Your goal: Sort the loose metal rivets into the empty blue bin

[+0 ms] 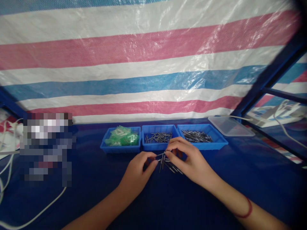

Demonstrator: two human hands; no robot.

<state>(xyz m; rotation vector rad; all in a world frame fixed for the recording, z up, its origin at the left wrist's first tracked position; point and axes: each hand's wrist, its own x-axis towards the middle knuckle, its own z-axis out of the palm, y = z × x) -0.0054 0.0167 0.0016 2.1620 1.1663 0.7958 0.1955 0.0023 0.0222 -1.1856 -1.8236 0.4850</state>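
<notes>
My left hand (141, 167) is closed in a pinch, with thumb and forefinger at the left end of a thin metal rod (160, 155). The fingertips of my right hand (189, 159) are pinched at the rod's other end, so it spans the short gap between both hands. Under and beside my right hand, a loose pile of similar thin metal rods (171, 166) lies on the dark blue tabletop (153, 204). My right palm and fingers hide part of that pile. The exact kind of rod is too small to make out.
Behind my hands stand three blue trays: a left tray (120, 149) with green-and-clear plastic bags (123, 135), a middle tray (155, 147) and a right tray (219, 140), both holding metal rods. A clear plastic lid (231, 126) lies at back right. A white cable (35, 225) runs along the left.
</notes>
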